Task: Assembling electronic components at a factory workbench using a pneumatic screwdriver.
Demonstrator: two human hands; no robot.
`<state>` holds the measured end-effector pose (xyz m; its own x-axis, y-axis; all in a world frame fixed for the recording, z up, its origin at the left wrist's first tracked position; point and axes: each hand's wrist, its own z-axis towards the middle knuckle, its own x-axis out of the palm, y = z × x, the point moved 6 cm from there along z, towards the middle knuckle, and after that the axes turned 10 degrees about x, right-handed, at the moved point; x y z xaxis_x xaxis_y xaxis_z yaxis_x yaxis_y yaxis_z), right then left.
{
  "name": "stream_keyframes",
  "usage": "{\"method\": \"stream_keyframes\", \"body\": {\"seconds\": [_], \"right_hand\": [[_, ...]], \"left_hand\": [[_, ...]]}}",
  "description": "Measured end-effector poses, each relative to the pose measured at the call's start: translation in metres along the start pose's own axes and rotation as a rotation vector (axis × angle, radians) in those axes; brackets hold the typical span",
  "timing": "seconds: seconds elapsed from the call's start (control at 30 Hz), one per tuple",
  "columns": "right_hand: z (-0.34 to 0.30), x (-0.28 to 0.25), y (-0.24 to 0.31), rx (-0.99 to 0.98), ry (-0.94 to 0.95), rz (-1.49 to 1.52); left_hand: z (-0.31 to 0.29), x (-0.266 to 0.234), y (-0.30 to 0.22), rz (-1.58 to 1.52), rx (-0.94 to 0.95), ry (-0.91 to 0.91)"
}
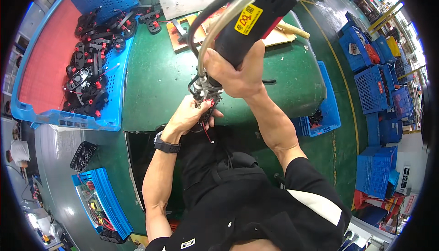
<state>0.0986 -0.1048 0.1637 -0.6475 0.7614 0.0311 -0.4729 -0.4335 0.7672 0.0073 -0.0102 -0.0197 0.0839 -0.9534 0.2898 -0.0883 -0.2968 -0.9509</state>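
Note:
A black power screwdriver point(231, 40) with a yellow label and a hose along its side stands nearly upright over the near edge of the green-topped table. My right hand point(240, 75) is wrapped round its body. Below its metal tip, my left hand point(185, 114) grips a small black plastic part point(206, 113) with red pieces and a thin red wire hanging off it. The tip is at or just over the part; whether they touch is hard to tell. My fingers hide much of the part.
At the left stands a large blue crate point(114, 109) with several black and red parts. Beyond my hands lie a wooden fixture point(176, 36) and a wooden-handled tool point(292, 29). A blue bin point(331, 109) sits right of the table; a blue-cased circuit unit point(112, 200) lies lower left.

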Motion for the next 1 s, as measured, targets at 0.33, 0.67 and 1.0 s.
{"method": "stream_keyframes", "body": {"seconds": [0.33,0.67,1.0], "right_hand": [[0.030,-0.048,-0.004,0.078,-0.239,-0.060],[-0.063,-0.016,-0.043,0.205,0.239,-0.668],[-0.166,-0.255,-0.078,0.633,-0.762,0.041]], "left_hand": [[-0.004,0.003,-0.003,0.053,0.017,0.088],[-0.009,0.020,-0.028,0.349,0.251,0.011],[0.003,-0.065,-0.116,1.301,0.835,-0.343]]}}
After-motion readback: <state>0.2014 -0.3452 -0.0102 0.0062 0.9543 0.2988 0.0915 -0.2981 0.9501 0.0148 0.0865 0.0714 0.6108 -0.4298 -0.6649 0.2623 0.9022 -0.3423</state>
